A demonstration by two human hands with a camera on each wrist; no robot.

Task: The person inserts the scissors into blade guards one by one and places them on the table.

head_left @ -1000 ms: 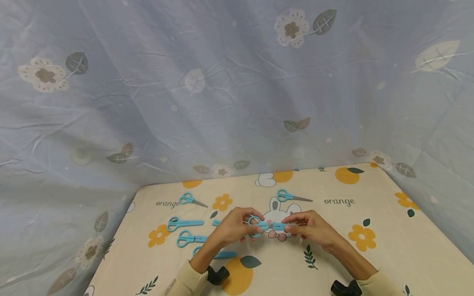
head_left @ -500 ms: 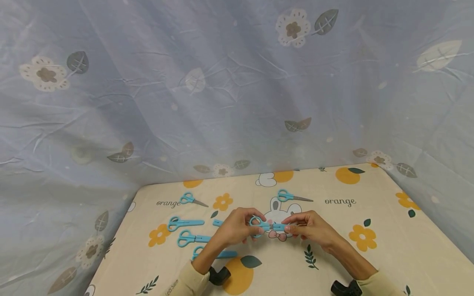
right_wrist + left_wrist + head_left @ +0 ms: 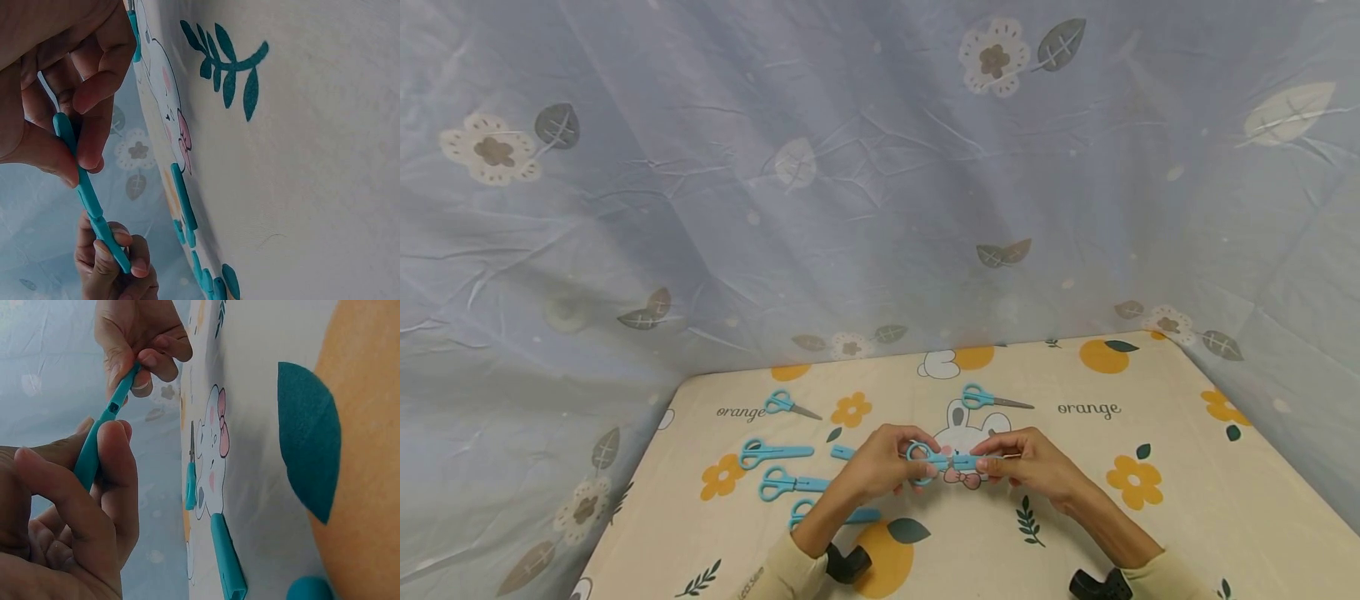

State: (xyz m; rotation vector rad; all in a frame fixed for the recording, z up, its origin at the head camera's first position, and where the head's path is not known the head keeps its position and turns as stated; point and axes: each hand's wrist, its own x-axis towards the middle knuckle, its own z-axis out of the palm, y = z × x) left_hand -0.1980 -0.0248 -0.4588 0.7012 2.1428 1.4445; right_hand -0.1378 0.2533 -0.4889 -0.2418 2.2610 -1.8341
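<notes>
My left hand [image 3: 880,460] pinches a pair of scissors [image 3: 938,461] by its light-blue finger loops. Opposite it, my right hand [image 3: 1036,465] grips a matching blue blade cover [image 3: 964,462] between thumb and fingers. The scissors point right into the cover's mouth, with a slim break showing between the two blue parts in the head view. From the left wrist, the cover [image 3: 126,384] and scissors [image 3: 89,456] form one slanted line, held above the cloth. The blades are mostly hidden inside the cover.
Bare-bladed scissors [image 3: 792,406] lie at the back left, and another bare pair [image 3: 992,398] lies behind the hands. Left of the hands are covered scissors [image 3: 778,452], a second covered pair [image 3: 786,483] and a third [image 3: 861,516] partly behind the left forearm. A loose cover [image 3: 228,559] lies nearby.
The scissors have slid farther into the cover than one second ago, when more blade showed. Since half a second ago a slight break has reappeared between them. The hands have barely shifted.
</notes>
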